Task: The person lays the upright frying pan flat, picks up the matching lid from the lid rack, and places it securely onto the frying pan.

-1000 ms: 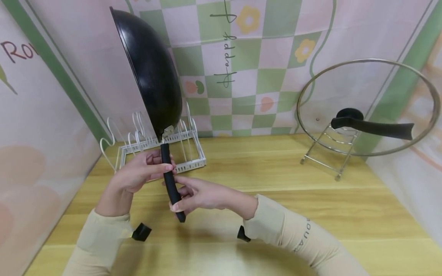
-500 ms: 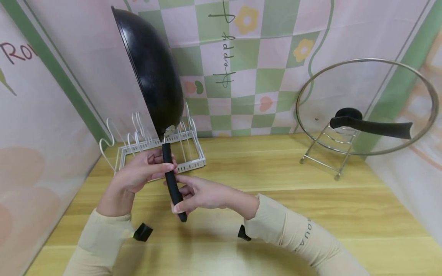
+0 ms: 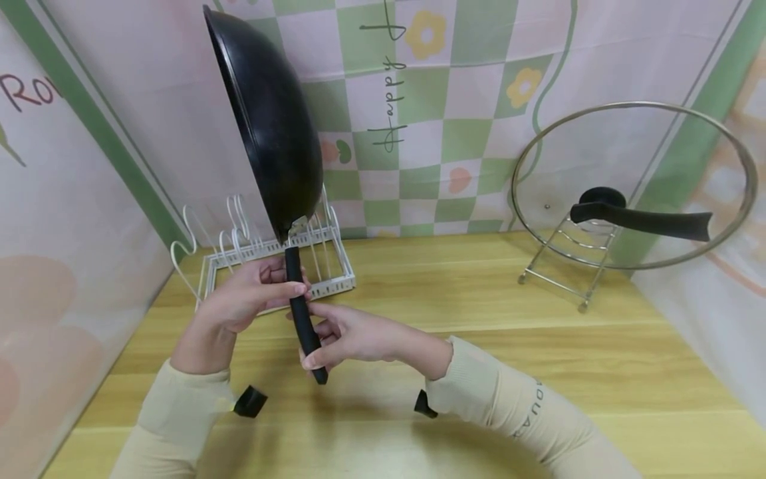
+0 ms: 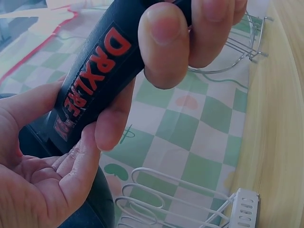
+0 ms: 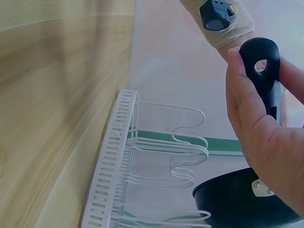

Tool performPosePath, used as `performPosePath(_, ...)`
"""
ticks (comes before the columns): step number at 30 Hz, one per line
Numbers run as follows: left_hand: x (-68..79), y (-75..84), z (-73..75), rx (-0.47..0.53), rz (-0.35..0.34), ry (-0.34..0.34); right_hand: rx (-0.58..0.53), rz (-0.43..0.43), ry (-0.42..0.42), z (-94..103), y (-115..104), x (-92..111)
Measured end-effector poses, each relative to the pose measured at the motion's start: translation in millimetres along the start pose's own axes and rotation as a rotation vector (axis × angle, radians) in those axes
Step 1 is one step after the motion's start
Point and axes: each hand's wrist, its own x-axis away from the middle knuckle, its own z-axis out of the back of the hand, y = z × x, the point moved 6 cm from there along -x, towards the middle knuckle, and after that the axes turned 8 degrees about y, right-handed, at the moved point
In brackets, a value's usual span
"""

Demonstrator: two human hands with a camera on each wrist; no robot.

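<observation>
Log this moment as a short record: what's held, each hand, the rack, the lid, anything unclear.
held item: black wok, tilted up on its side, opening toward the left of the head view
left hand: grips the handle near the wok
right hand: holds the same handle nearer its free end
rack: white wire rack on the wooden table
lid: glass lid on a metal stand, to the right
unclear: whether wok and rack touch
</observation>
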Motion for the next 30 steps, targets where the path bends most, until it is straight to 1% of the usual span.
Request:
performPosePath(4,0.6,1.6,-3.0,0.000,-0.016,0.002,-0.002,-0.001,-0.005,0.5,0.4,1.7)
performPosePath(9,0.1,1.6,-5.4,-0.021,-0.007,0.024,0.002,-0.011,0.004,1.5,1.1,4.3)
performPosePath(17,-1.8,4.4,-9.3,-0.041,-0.022,0.014,-0.015,0.006,0.000,3.2,1.2,7.0)
performPosePath(26,-3.6,4.7,-12.9,-0.081,-0.003,0.023,-0.002,0.018,0.003,4.8,0.5,10.5)
performPosePath(30,-4.3,4.4,-14.8,-0.091,-0.015,0.020,-0.003,0.015,0.003,5.3,1.0,11.5)
